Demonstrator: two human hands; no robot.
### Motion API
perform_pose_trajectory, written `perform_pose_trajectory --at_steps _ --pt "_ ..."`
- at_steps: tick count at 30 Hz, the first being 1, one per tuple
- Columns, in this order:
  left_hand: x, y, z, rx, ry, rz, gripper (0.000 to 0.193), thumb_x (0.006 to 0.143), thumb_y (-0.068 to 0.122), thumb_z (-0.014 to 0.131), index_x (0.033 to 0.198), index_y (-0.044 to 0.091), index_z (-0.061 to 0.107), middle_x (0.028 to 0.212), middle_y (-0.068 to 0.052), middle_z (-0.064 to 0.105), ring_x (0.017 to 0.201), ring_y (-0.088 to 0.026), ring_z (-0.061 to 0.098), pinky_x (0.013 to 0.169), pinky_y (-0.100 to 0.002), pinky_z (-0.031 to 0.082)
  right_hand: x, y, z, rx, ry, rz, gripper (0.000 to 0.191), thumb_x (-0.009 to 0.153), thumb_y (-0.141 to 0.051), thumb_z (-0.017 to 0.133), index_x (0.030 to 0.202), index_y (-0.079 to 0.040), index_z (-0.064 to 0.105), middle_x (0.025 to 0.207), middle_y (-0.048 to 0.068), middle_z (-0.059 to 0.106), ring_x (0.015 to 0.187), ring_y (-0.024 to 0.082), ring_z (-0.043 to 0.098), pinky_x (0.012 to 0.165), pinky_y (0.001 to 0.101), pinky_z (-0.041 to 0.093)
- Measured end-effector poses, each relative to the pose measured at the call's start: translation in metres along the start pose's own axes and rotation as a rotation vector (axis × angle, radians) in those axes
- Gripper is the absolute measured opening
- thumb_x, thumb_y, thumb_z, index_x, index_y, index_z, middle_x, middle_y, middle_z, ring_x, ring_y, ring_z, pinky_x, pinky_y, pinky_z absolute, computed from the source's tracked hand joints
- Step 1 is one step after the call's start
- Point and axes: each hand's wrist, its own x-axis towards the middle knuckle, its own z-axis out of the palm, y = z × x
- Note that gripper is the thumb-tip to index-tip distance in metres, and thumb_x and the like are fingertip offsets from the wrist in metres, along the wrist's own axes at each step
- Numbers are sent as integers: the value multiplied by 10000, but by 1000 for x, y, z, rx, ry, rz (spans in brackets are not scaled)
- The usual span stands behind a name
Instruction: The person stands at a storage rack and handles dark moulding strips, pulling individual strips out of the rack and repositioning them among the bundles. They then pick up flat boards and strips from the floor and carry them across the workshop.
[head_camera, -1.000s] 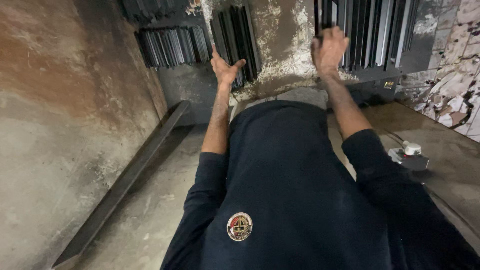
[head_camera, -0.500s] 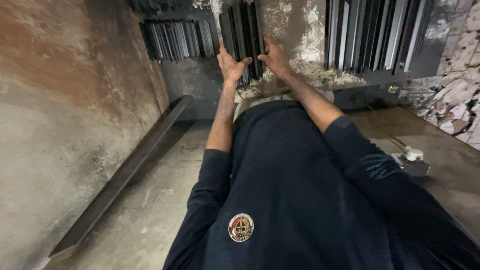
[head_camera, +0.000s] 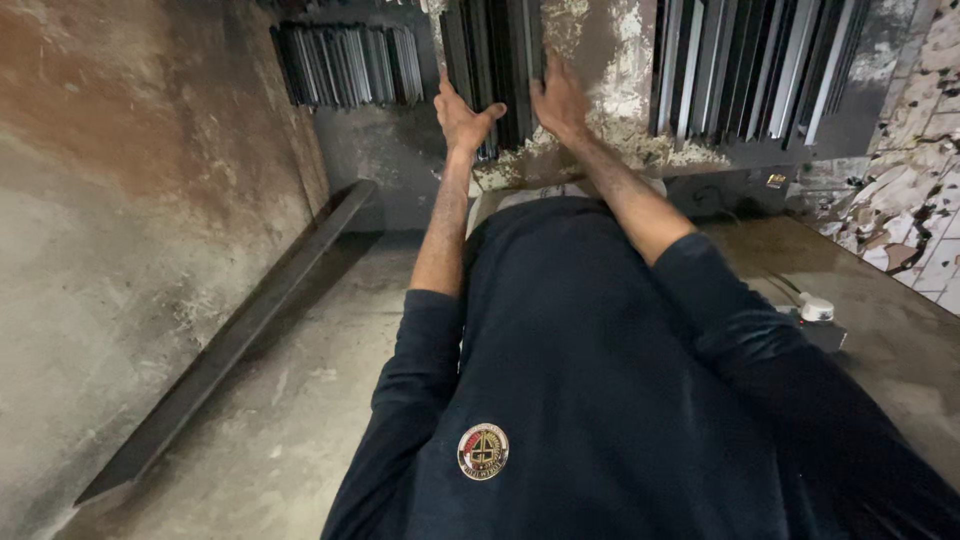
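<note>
While both arms stretch forward over the dark blue shirt (head_camera: 600, 400), the left hand (head_camera: 462, 118) and the right hand (head_camera: 560, 100) meet at a narrow upright bundle of dark metal strips (head_camera: 500, 70) that stands on end against the rough plastered wall (head_camera: 590, 60). The left hand is spread wide, thumb apart from the fingers, its palm turned toward the bundle's left edge; the right hand lies flat with fingers extended on the bundle's right edge and the plaster beside it, so the two seem to bracket the strips from either side and keep them upright. Neither hand is closed around anything. More strips of the same kind stand in a shorter stack (head_camera: 345, 65) to the left and a taller, paler stack (head_camera: 750, 70) to the right. A long steel bar (head_camera: 240, 340) leans along the stained left wall, and a small white plug (head_camera: 815, 310) rests on the concrete floor (head_camera: 300, 420) at right.
</note>
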Motion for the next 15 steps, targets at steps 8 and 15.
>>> perform_pose_trajectory --at_steps 8,15 --pt "1 1 1 41 60 27 1305 585 238 1015 1577 67 185 1381 -225 457 1303 -432 465 1088 -507 422 4 -7 11 -89 20 22 950 794 -389 922 1471 4 384 1480 288 456 1361 463 476 1087 532 438" --pt "0 -7 1 39 131 68 1340 567 319 1032 1575 116 173 1380 -231 467 1289 -445 480 1062 -525 446 8 -21 17 77 -25 115 817 637 -348 974 1250 1 562 1154 207 668 1076 396 645 893 494 512"
